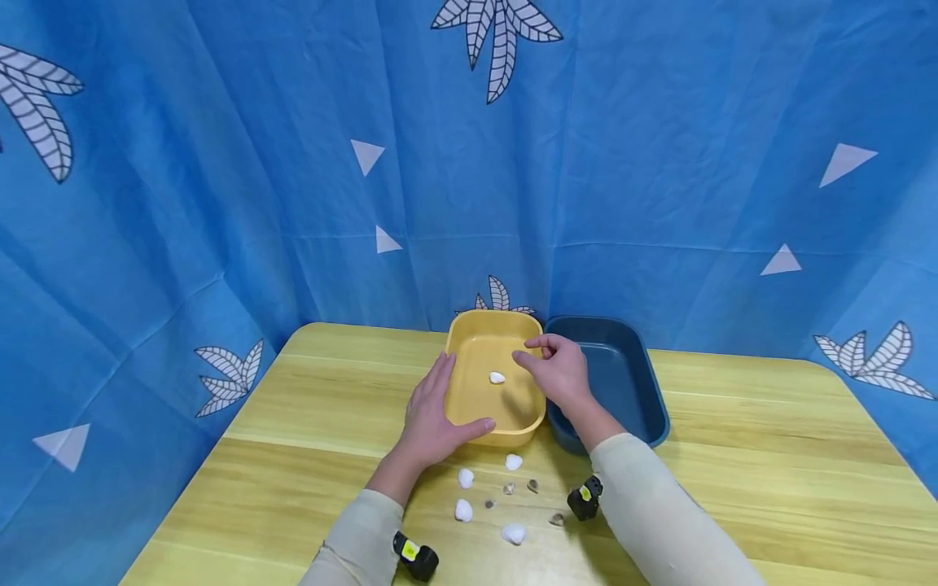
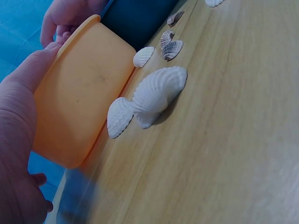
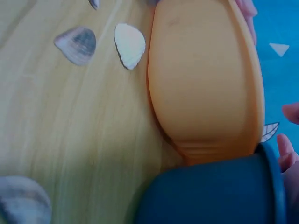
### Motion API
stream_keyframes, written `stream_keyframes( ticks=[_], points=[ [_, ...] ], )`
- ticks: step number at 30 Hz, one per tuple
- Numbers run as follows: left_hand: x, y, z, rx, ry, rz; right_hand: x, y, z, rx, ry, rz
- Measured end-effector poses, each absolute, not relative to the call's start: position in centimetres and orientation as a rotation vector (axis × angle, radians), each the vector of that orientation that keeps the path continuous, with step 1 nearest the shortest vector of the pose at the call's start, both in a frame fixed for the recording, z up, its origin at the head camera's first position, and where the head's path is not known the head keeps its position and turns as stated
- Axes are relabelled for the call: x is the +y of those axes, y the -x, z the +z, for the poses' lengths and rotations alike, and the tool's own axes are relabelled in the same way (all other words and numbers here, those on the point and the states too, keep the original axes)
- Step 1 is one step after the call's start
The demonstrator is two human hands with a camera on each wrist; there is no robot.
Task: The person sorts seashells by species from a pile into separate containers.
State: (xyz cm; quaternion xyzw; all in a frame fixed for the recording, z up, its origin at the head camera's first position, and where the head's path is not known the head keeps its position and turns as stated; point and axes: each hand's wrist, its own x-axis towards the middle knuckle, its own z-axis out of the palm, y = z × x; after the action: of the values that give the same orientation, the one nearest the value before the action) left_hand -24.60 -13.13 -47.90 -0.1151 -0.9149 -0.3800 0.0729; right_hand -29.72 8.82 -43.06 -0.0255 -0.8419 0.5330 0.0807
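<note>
Head view: left hand (image 1: 432, 415) lies against the yellow tray (image 1: 494, 437), fingers straight along the left wall, thumb stretched away from them across the near rim. Right hand (image 1: 558, 370) hangs over that tray's right rim, thumb and forefinger apart, nothing visible between; the remaining fingers are hard to make out. One white shell (image 1: 497, 378) lies on the tray floor, between the hands. Blue tray (image 1: 652, 382) stands just beside, to the right; right hand and wrist cover part of its near-left side. Loose white shells (image 1: 515, 534) and small dark shells (image 1: 532, 486) lie scattered on the near tabletop (image 1: 762, 464), between the forearms. Open wood extends left of the yellow tray and right of the blue one; blue curtain (image 1: 623, 163) hangs behind the far edge.

Left wrist view: left thumb on the yellow rim, palm cut off at the frame's left. Outer wall only; tray floor hidden. Ribbing shows on the loose shells, too small to read from the head. Blue tray cropped at top.

Right wrist view: right fingertips at the frame's right edge, a gap between them, rest of the hand cut off. Blue wall overlaps the yellow tray's end; the inside shell is out of sight. Nearest loose shell cropped and blurred, lower left.
</note>
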Motion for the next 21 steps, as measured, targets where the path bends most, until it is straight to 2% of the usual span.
stream_keyframes(
  ticks=[21],
  points=[
    [-13.0, 24.5, -47.8, -2.752, 0.308, -1.187, 10.1, 23.1, -40.7, -2.436, -0.253, 1.484]
  ],
)
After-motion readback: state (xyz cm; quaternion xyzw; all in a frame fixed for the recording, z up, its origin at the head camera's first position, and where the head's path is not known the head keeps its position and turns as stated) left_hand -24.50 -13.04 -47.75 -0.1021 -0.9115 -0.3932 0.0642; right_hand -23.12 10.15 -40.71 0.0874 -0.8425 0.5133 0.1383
